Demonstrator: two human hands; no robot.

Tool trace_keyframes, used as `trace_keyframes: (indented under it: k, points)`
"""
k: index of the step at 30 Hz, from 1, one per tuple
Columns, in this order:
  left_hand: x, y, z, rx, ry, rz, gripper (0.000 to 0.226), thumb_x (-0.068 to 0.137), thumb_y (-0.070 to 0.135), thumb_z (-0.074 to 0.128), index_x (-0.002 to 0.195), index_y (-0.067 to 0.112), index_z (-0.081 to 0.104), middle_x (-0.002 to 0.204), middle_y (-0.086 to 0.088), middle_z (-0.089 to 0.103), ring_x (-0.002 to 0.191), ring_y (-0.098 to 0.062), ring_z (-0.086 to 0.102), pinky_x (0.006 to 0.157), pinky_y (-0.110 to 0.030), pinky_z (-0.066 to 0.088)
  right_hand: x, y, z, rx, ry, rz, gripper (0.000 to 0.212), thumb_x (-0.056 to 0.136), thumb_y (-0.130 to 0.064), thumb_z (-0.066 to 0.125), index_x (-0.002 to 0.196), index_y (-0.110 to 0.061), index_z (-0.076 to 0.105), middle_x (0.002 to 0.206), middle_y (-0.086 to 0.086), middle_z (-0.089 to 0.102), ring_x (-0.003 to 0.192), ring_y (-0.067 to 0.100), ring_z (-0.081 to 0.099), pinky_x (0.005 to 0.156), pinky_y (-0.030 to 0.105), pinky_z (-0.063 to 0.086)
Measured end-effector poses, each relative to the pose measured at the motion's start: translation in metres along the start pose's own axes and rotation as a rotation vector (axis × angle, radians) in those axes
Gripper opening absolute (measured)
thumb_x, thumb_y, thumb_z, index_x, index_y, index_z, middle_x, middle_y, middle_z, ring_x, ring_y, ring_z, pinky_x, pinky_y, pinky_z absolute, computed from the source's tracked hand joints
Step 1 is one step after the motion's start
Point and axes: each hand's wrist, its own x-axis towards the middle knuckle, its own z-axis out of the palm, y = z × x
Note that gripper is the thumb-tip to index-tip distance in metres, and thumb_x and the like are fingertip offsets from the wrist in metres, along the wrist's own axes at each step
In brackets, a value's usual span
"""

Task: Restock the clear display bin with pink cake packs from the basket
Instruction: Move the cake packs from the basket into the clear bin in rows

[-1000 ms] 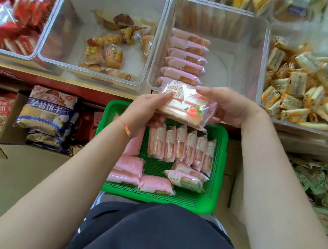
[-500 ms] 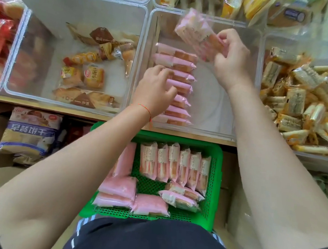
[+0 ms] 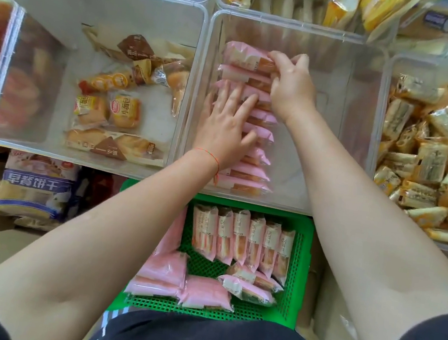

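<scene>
Packs [image 3: 245,133] sit in a row along the left side of the clear bin [image 3: 347,122], each w/ its long axis running left-right, row stacked front to back. We see the R hand [image 3: 291,90] at the far end of the row, fingers [image 3: 280,61] curled and pinching the rearmost pack [image 3: 245,56] at its right end, so that pack lies to the left of the fingers, same axis as the rest. L hand [image 3: 224,124] lies flat on the mid row, fingers straight, pressing the packs down/back, gripping nothing. R hand is nearer the far slot; L hand is nearer the basket [image 3: 297,263] just below the bin's front edge.

We judge the next move turns on seating that rear pack square vs the row, then one hand dropping back to the basket, where more packs wait: six upright in a line, a few loose at front, pink ones at left.

Hard to tell: L palm covers several mid-row packs, so count is unclear. R fingertips hide the pack's right end, so we can't say if it's fully down or tilted. L forearm cuts off the basket's left part. Bin's right half looks bare but glare on the plastic blurs it.
</scene>
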Motion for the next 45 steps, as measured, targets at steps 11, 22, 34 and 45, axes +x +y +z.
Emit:
trace_keyframes:
  k: [11, 22, 34, 45]
  points:
    - [-0.004, 0.007, -0.013, 0.075, -0.054, -0.023, 0.066, 0.097, 0.053, 0.029, 0.156, 0.027, 0.014, 0.164, -0.008, 0.006, 0.151, -0.029, -0.002, 0.121, -0.048, -0.001, -0.004, -0.012, -0.012, -0.487, -0.015, -0.079, 0.045, 0.103, -0.027, 0.039, 0.148, -0.028, 0.039, 0.138, 0.017, 0.043, 0.13, 0.036, 0.037, 0.102, 0.05, 0.03]
    - [-0.032, 0.002, -0.02, 0.061, -0.11, 0.035, 0.07, 0.093, 0.038, 0.048, 0.152, 0.009, 0.025, 0.163, -0.016, 0.005, 0.151, -0.031, -0.002, 0.12, -0.045, 0.01, -0.019, -0.042, 0.02, -0.514, -0.19, -0.201, 0.061, 0.102, -0.053, 0.025, 0.157, -0.027, 0.02, 0.164, 0.012, 0.018, 0.152, 0.036, 0.008, 0.12, 0.055, -0.001]
    - [-0.046, 0.0, -0.024, -0.076, -0.054, 0.085, 0.063, 0.091, 0.038, 0.036, 0.147, 0.009, 0.038, 0.156, -0.016, 0.028, 0.146, -0.035, 0.019, 0.116, -0.048, 0.025, -0.076, -0.044, 0.004, -0.03, -0.008, -0.184, 0.035, 0.096, -0.026, 0.048, 0.124, -0.012, 0.066, 0.139, 0.013, 0.054, 0.135, 0.031, 0.04, 0.111, 0.036, 0.031]
    - [-0.172, -0.001, 0.016, -0.288, 0.388, 0.078, 0.022, 0.078, 0.028, 0.051, 0.061, 0.015, 0.057, 0.05, -0.001, 0.053, 0.046, -0.026, 0.052, 0.041, -0.029, 0.037, -0.215, -0.025, -0.009, 0.154, -1.036, 0.309, 0.035, 0.094, -0.017, 0.037, 0.098, -0.001, 0.068, 0.094, 0.015, 0.075, 0.087, 0.031, 0.074, 0.067, 0.033, 0.059]
